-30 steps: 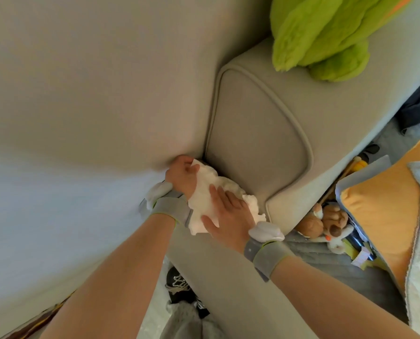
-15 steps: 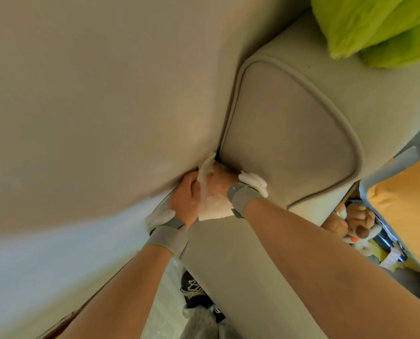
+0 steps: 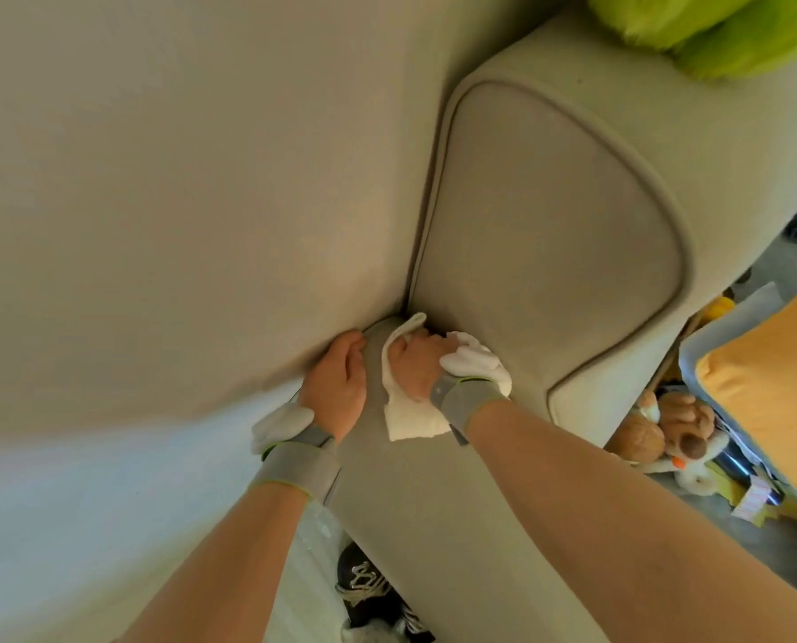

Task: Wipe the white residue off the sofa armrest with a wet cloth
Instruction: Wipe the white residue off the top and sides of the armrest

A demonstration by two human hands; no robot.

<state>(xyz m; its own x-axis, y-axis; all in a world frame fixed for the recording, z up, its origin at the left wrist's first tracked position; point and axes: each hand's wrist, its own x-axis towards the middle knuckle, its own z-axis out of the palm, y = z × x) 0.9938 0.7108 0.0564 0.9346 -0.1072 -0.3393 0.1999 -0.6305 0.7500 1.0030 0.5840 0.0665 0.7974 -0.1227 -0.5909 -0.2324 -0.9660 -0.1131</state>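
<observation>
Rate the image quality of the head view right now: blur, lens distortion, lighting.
Head view: wide-angle bending curves the sofa armrest and its piped seam; the left hand and right hand on the white cloth look slightly soft; the green plush at the top edge is blurred and brightly lit; the lower left is washed pale bluish; lighting elsewhere is even, with no hard shadows.

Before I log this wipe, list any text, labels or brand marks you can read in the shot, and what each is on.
None can be read.
Black shoe below the sofa armrest: pale marks on its side, too blurred to tell whether they are letters.
Papers on the floor beside the stuffed toys: print too small to read.
White cloth, grey wristbands, orange cushion: no writing visible.
</observation>
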